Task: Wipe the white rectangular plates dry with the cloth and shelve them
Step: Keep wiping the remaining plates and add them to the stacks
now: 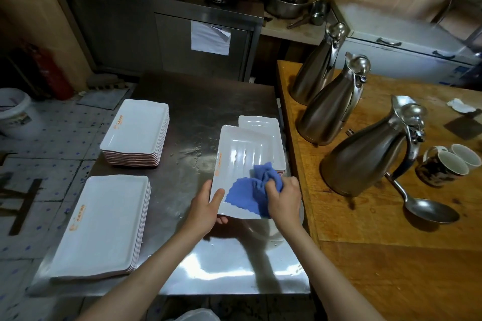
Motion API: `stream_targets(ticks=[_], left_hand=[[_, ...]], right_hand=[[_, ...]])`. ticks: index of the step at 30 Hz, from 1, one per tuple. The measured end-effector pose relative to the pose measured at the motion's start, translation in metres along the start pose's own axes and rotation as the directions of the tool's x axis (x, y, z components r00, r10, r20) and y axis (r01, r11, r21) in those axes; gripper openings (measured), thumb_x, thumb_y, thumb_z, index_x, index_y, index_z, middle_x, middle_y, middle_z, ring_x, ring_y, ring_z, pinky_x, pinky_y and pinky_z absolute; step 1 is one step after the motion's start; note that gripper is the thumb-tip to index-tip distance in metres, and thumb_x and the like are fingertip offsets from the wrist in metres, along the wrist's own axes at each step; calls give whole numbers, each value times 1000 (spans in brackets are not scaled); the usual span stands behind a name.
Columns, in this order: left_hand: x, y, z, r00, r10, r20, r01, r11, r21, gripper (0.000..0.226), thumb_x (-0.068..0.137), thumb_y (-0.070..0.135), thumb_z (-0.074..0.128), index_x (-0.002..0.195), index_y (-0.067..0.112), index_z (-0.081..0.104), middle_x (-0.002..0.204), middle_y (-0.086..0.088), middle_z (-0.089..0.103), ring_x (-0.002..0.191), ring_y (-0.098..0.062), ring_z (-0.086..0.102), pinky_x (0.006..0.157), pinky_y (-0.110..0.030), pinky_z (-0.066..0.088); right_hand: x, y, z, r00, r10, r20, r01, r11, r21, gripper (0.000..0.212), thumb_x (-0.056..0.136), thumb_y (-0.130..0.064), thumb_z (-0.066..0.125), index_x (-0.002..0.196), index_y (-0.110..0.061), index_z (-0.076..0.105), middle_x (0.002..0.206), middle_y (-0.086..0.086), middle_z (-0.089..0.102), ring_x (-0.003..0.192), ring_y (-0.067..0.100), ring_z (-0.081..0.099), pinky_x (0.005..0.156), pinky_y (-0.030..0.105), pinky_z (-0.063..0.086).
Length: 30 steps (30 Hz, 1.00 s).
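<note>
A white rectangular plate with an orange logo is held tilted above the steel table. My left hand grips its near left corner, thumb on top. My right hand grips a bunched blue cloth and presses it onto the plate's near end. Behind the held plate a short stack of white plates lies on the table's right side. Two taller stacks of the same plates stand on the left: one at the far left and one at the near left.
Three steel jugs stand on the wooden table to the right, with a ladle and two mugs. Water drops lie on the steel surface. A steel cabinet stands behind; a white bucket sits on the floor, left.
</note>
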<state>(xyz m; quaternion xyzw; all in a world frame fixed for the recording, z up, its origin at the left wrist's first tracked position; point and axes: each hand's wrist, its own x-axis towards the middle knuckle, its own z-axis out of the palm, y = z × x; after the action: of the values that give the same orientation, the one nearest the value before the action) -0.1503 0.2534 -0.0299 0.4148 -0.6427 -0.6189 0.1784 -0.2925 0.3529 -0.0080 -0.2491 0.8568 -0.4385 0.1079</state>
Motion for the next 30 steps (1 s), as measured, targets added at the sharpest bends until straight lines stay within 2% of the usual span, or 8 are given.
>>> stream_targets(ticks=[4, 7, 11, 14, 18, 25, 27, 30], left_hand=[[-1, 1, 1, 1000, -6, -3, 6, 1000, -14, 15, 100, 20, 43, 114, 26, 44, 91, 2, 63, 69, -35, 66, 62, -45, 57], [0, -1, 1, 1000, -14, -16, 14, 1000, -26, 15, 100, 20, 43, 114, 25, 45, 90, 1, 63, 63, -31, 64, 62, -46, 56], [4, -3, -2, 1000, -12, -14, 11, 1000, -21, 16, 101, 23, 42, 116, 28, 47, 89, 3, 64, 61, -27, 65, 60, -43, 57], [4, -3, -2, 1000, -6, -3, 6, 1000, -13, 17, 101, 23, 42, 117, 27, 46, 91, 3, 64, 61, -26, 65, 58, -41, 57], [3, -2, 0, 1000, -9, -8, 9, 1000, -27, 15, 101, 22, 42, 115, 28, 46, 90, 4, 63, 62, -27, 64, 60, -43, 57], [5, -6, -2, 1000, -15, -14, 15, 1000, -7, 16, 101, 24, 42, 116, 29, 45, 88, 2, 64, 59, -24, 64, 59, -41, 57], [4, -7, -2, 1000, -10, -11, 10, 1000, 2, 16, 101, 23, 42, 116, 28, 45, 88, 0, 64, 57, -22, 63, 57, -39, 57], [4, -7, -2, 1000, -6, -15, 6, 1000, 1, 15, 101, 23, 42, 114, 27, 46, 87, -1, 64, 58, -24, 64, 59, -42, 58]], right_hand=[[11, -12, -10, 956, 293, -2, -266, 870, 416, 15, 82, -8, 60, 68, -11, 53, 71, 10, 52, 64, 16, 49, 56, 25, 39], [16, -14, -20, 906, 386, 176, -403, 654, 640, 18, 85, 7, 52, 81, -11, 56, 76, 12, 59, 68, 22, 58, 58, 27, 48], [22, -3, -23, 890, 381, 250, -427, 506, 750, 35, 85, 22, 33, 77, -9, 47, 68, 13, 49, 49, 19, 49, 40, 19, 41], [26, 9, -21, 835, 407, 371, -524, 380, 762, 23, 89, 13, 42, 81, -8, 45, 60, 11, 51, 43, 13, 53, 38, 19, 42], [25, 14, -17, 799, 448, 401, -596, 505, 624, 32, 96, -24, 52, 68, -10, 49, 50, 0, 52, 36, 6, 51, 34, 15, 39], [22, 17, -1, 895, 434, 101, -417, 736, 534, 14, 90, -2, 58, 83, -15, 60, 68, 3, 59, 64, 14, 57, 54, 16, 48], [20, 16, 5, 901, 431, 40, -395, 781, 484, 28, 91, -8, 57, 65, -11, 48, 59, 5, 46, 58, 16, 45, 53, 21, 41], [19, 11, 16, 877, 480, 6, -433, 786, 440, 38, 95, -27, 52, 63, -10, 40, 60, 10, 40, 60, 21, 40, 58, 27, 36]])
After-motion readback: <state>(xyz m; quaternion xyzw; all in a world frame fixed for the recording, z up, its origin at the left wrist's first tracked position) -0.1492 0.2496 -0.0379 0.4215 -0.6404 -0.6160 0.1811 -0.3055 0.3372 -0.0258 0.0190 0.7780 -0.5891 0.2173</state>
